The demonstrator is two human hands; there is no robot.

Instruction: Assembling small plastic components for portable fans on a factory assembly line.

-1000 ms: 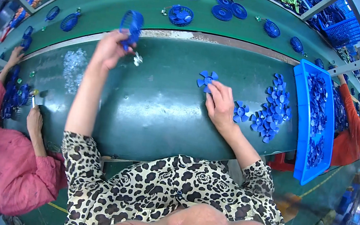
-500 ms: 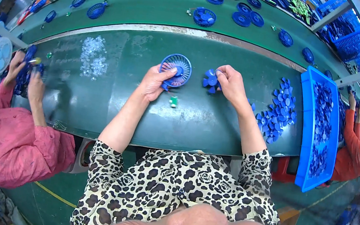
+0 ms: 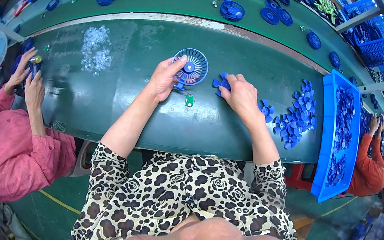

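While left hand (image 3: 162, 81) clasps cage (image 3: 197, 74) (thumb uppermost) | right hand (image 3: 244, 97) pinches impeller (image 3: 219, 83)

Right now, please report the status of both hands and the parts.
Left hand holding round blue fan housing, green circuit board near it. Right hand pinching blue fan rotor. Loose rotors off to the right.

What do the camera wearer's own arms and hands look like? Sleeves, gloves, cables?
Left hand and right hand: bare, five-fingered, no gloves. Forearms also bare; no watch, bracelet or cable visible. Sleeves: loose, pale cream with a black-and-brown leopard-style print, reaching about the elbows, matching the top.
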